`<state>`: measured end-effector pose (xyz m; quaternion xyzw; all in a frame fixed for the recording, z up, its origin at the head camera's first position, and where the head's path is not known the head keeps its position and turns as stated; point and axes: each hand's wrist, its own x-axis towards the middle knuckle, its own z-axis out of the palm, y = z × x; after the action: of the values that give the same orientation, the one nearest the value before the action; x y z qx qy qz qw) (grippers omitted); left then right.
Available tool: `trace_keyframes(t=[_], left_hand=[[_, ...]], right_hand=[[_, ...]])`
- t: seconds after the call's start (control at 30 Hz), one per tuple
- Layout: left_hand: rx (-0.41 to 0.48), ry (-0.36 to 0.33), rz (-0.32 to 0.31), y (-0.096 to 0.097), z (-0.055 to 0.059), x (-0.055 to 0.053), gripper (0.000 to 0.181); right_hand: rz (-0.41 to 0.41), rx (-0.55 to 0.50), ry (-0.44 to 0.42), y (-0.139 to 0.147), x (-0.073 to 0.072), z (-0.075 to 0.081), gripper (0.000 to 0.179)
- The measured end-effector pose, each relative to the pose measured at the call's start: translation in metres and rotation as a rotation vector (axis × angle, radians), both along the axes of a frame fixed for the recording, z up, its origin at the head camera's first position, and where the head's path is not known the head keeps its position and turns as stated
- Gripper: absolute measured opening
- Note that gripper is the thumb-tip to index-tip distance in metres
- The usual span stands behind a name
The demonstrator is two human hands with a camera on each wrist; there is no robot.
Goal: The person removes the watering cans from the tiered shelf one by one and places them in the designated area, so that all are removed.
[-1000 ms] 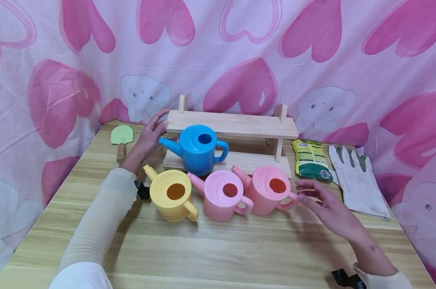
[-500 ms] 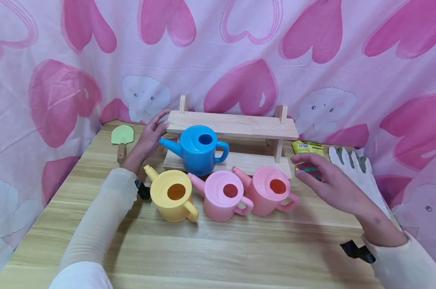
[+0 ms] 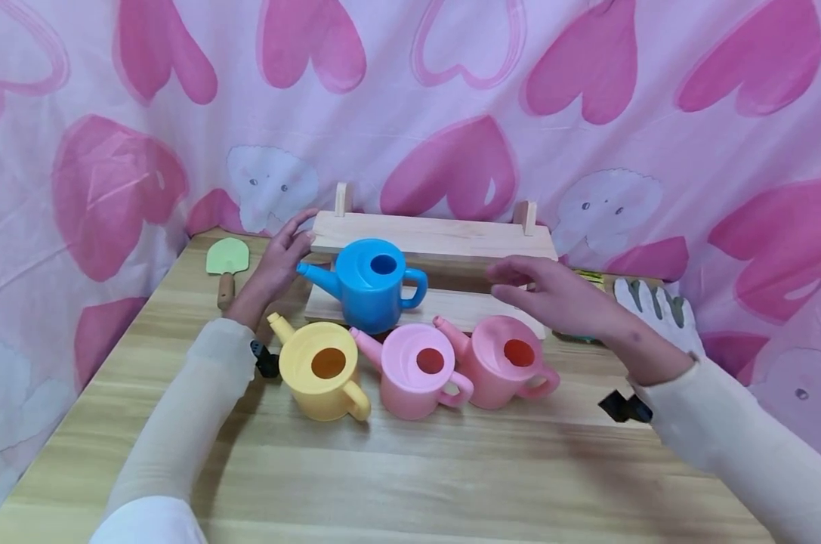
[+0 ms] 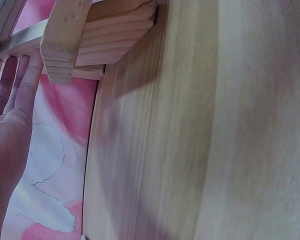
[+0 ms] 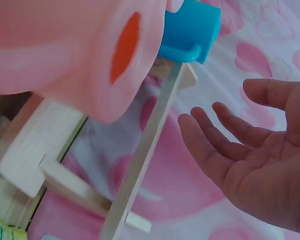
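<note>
My left hand touches the left end of the two-tier wooden shelf; in the left wrist view its straight fingers meet the wood. A blue watering can stands on the lower board, spout to the left. Before the shelf, on the table, stand a yellow watering can, a light pink watering can and a darker pink watering can. My right hand hovers behind the darker pink can, before the shelf's right part. Its fingers are spread, holding nothing.
A green-bladed trowel with a wooden handle lies at the back left of the table. White gloves and a partly hidden yellow-green packet lie at the right. A pink heart-patterned curtain hangs behind.
My right hand has left the darker pink can's handle, risen and moved left and away from me toward the shelf. My left hand and the cans stay in place.
</note>
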<state>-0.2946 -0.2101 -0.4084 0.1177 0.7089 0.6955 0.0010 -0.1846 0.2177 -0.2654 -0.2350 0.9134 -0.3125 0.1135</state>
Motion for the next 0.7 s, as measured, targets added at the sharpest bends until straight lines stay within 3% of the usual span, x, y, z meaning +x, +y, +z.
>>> trace_keyframes(t=[0.3,0.53,0.7], left_hand=[[0.022,-0.004,0.014,0.000,0.000,-0.003,0.055],[0.048,-0.017,0.006,0.001,0.003,-0.002,0.055],[0.051,-0.024,0.009,0.000,0.001,-0.002,0.056]], right_hand=[[0.082,0.039,-0.059,-0.043,-0.032,0.004,0.037],[0.127,0.038,-0.099,-0.074,-0.045,0.001,0.036],[0.100,0.052,-0.120,-0.089,-0.049,-0.009,0.039]])
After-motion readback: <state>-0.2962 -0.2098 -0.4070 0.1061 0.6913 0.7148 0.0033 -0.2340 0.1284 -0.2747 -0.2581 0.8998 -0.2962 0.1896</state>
